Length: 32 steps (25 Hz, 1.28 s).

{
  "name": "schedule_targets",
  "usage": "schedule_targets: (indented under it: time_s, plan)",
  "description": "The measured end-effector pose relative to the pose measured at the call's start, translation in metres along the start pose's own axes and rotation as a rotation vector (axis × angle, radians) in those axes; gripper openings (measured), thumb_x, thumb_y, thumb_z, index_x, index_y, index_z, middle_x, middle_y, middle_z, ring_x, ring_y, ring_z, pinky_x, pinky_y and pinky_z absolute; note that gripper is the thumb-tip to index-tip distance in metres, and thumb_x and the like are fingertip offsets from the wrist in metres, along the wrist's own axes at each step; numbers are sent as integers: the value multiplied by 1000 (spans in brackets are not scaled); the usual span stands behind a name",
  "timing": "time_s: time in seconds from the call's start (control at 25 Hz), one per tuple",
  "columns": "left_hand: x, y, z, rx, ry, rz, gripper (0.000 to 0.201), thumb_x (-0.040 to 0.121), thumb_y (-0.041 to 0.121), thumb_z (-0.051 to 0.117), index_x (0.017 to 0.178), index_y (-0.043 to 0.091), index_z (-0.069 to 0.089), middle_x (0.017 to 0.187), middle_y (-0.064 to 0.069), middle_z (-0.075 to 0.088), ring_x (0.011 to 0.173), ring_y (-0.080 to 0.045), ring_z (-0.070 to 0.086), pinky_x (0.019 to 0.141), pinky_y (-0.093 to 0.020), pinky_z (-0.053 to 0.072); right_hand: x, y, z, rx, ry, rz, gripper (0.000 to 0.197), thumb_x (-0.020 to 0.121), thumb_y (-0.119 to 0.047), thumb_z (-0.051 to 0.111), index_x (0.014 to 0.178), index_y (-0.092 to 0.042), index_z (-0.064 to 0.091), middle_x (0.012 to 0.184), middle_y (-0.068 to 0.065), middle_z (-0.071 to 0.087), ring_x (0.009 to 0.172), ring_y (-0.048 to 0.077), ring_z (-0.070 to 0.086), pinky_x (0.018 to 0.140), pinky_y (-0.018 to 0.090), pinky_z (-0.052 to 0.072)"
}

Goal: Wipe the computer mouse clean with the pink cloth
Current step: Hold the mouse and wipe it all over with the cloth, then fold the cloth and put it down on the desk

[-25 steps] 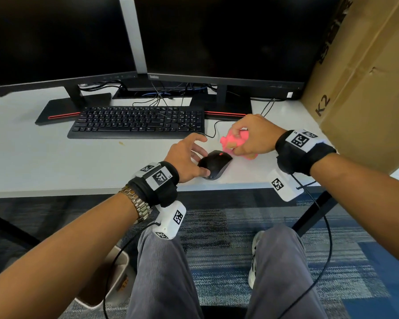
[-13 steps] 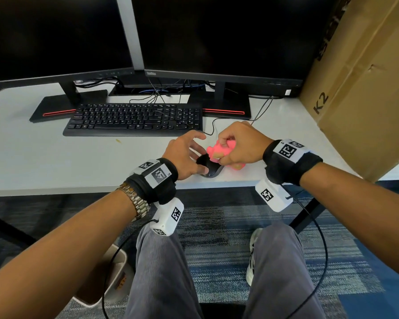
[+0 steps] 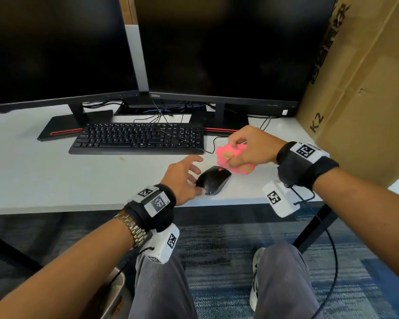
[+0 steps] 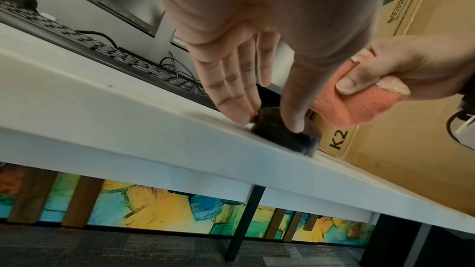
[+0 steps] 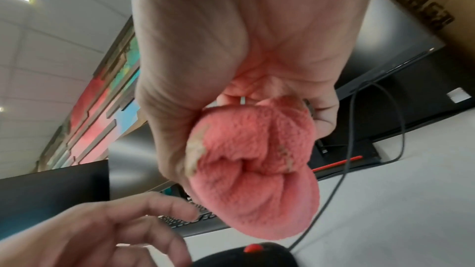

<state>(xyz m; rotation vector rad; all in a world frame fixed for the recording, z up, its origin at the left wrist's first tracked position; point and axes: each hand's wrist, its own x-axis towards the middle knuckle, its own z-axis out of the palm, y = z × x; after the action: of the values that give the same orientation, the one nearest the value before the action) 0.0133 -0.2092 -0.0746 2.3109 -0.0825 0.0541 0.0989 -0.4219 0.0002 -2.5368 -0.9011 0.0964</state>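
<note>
The black computer mouse (image 3: 214, 179) with a red wheel lies near the front edge of the white desk (image 3: 55, 176). My left hand (image 3: 190, 180) holds it steady, thumb on its near end and fingers along its left side; the index finger is lifted. In the left wrist view the thumb presses on the mouse (image 4: 304, 143). My right hand (image 3: 249, 149) grips the bunched pink cloth (image 3: 227, 155) just behind and right of the mouse's front. In the right wrist view the cloth (image 5: 257, 170) hangs a little above the mouse (image 5: 259, 259), apart from it.
A black keyboard (image 3: 138, 139) lies behind and left of the mouse, with two dark monitors (image 3: 217, 47) behind it. A large cardboard box (image 3: 366, 107) stands on the right. The mouse cable (image 3: 213, 143) loops past the cloth. The desk edge (image 3: 78, 207) runs close under my wrists.
The right hand has lifted the cloth off the mouse and drawn it back to the right, so the mouse's top now shows. The left hand still holds the mouse.
</note>
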Motion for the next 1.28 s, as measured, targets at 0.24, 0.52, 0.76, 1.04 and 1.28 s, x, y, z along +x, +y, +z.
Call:
schedule_targets:
  time_s: [0.24, 0.52, 0.76, 1.04, 1.28]
  plan:
    - [0, 6, 8, -137, 22, -66, 66, 69, 7, 83, 126, 19, 52, 105, -3, 63, 80, -19, 70, 55, -17, 48, -5, 21, 5, 40, 15, 93, 40, 69, -27, 86, 71, 0, 57, 75, -1, 51, 82, 22, 53, 84, 43, 48]
    - [6, 12, 0, -271, 33, -50, 53, 76, 3, 77, 122, 17, 54, 109, -7, 65, 91, -29, 71, 79, -38, 59, 7, 9, -13, 181, 46, 33, 39, 68, -29, 87, 75, 2, 64, 85, 23, 65, 77, 23, 59, 85, 53, 51]
    - [-2, -2, -47, -459, 105, -70, 63, 73, 12, 84, 129, 11, 52, 119, -8, 64, 104, -25, 68, 85, -36, 57, 27, -38, -8, 351, 8, -69, 21, 73, -18, 88, 66, -20, 68, 74, 4, 67, 76, 15, 63, 77, 42, 55]
    - [-30, -37, -87, -526, 256, -164, 64, 68, 25, 80, 125, 9, 56, 110, -16, 71, 103, -34, 68, 92, -51, 55, 71, -96, 49, 503, -133, -42, 33, 79, -15, 82, 96, 10, 68, 83, 26, 67, 76, 18, 57, 70, 35, 50]
    - [-42, -73, -110, -430, 371, -363, 41, 83, 12, 74, 119, 4, 55, 102, -22, 70, 93, -38, 70, 83, -52, 58, 112, -133, 91, 379, -292, 199, 29, 81, -35, 78, 71, -15, 60, 74, -2, 64, 69, 13, 62, 66, 28, 50]
